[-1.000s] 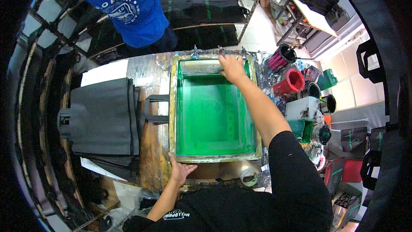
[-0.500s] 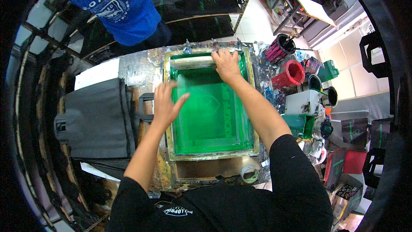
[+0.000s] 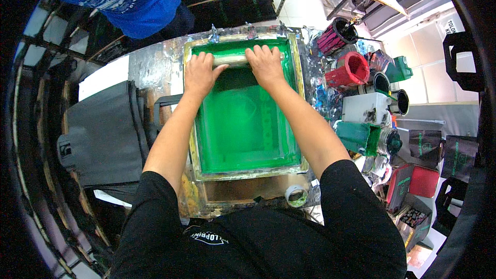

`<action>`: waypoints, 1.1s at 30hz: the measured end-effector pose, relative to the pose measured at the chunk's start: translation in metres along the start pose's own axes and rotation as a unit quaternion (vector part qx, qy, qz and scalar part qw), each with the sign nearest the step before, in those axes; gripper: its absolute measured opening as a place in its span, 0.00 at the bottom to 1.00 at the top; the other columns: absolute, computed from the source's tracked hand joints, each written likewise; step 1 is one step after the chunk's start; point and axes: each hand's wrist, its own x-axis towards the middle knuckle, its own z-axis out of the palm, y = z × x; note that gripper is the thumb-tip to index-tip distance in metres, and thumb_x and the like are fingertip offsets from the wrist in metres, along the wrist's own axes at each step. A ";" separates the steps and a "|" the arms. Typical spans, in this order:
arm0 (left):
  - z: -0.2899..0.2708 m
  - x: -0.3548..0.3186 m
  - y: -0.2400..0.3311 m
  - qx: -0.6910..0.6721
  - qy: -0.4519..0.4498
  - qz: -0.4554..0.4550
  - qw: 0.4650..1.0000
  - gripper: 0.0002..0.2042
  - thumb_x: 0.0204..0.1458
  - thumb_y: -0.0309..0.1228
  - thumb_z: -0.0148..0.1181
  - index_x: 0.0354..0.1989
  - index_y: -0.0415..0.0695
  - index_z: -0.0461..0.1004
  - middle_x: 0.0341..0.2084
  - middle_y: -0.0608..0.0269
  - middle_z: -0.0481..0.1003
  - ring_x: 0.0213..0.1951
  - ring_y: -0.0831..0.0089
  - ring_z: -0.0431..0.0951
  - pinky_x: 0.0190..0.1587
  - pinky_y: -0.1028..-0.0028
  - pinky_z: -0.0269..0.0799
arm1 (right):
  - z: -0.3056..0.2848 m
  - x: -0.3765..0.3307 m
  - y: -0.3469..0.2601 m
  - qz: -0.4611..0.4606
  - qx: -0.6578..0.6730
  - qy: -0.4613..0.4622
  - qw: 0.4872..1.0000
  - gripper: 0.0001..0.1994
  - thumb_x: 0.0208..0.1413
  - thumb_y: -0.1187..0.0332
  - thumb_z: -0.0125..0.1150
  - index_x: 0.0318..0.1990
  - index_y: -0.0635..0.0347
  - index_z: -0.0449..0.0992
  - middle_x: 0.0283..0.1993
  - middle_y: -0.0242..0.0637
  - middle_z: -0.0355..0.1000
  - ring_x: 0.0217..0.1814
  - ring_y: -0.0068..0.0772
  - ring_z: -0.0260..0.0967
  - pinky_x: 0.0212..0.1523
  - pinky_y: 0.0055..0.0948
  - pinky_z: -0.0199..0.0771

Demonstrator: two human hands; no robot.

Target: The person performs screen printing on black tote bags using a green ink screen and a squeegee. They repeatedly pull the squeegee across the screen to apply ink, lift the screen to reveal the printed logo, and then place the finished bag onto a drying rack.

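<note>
A wooden-handled squeegee [image 3: 230,60] lies across the far end of a screen-printing frame [image 3: 248,176]. My left hand [image 3: 202,75] grips its left end, thumb along the handle. Around the right end are the curled fingers of my right hand [image 3: 265,67]. Green ink coats the mesh [image 3: 235,129] inside the frame, with a darker band just below the squeegee. A faint design shows in the middle of the mesh. The squeegee's blade is hidden under the handle and my hands. Clamps [image 3: 251,32] line the frame's far edge.
Left of the frame lies a stack of black bags [image 3: 101,132], one handle [image 3: 164,108] reaching under the frame. Ink tubs, including a red one [image 3: 354,70] and a green one [image 3: 361,137], crowd the right. A tape roll [image 3: 296,195] sits near me. Another person [image 3: 132,2] stands beyond the table.
My left hand has come from above the mesh's left side onto the squeegee's left end. The right hand stays on the handle, and the squeegee sits slightly nearer within the frame.
</note>
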 end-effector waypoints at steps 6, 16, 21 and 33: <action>-0.020 -0.068 0.025 0.004 -0.007 0.004 1.000 0.26 0.55 0.58 0.65 0.34 0.43 0.74 0.34 0.56 0.74 0.40 0.55 0.75 0.43 0.58 0.72 | -0.031 -0.061 -0.024 -0.015 0.015 -0.018 1.000 0.10 0.59 0.65 0.60 0.48 0.44 0.76 0.40 0.30 0.72 0.46 0.36 0.72 0.46 0.46 0.67; -0.068 -0.207 0.082 -0.033 -0.015 0.015 0.999 0.24 0.49 0.55 0.71 0.33 0.46 0.73 0.32 0.58 0.71 0.38 0.56 0.72 0.42 0.57 0.68 | -0.102 -0.197 -0.078 -0.009 0.027 -0.073 0.997 0.10 0.57 0.66 0.61 0.47 0.46 0.76 0.38 0.31 0.69 0.45 0.36 0.70 0.46 0.44 0.63; -0.090 -0.273 0.104 -0.034 -0.018 0.027 0.999 0.24 0.48 0.56 0.72 0.33 0.46 0.75 0.31 0.59 0.70 0.36 0.57 0.72 0.42 0.58 0.67 | -0.137 -0.254 -0.105 -0.015 0.026 -0.076 0.997 0.10 0.57 0.66 0.61 0.46 0.47 0.75 0.38 0.31 0.69 0.44 0.37 0.69 0.46 0.44 0.62; -0.111 -0.302 0.082 -0.187 0.025 0.014 0.982 0.41 0.49 0.55 0.76 0.66 0.43 0.70 0.57 0.48 0.70 0.60 0.47 0.70 0.63 0.51 0.66 | -0.152 -0.264 -0.109 0.004 0.048 -0.114 0.992 0.20 0.51 0.58 0.72 0.50 0.48 0.74 0.44 0.34 0.71 0.51 0.39 0.69 0.52 0.47 0.61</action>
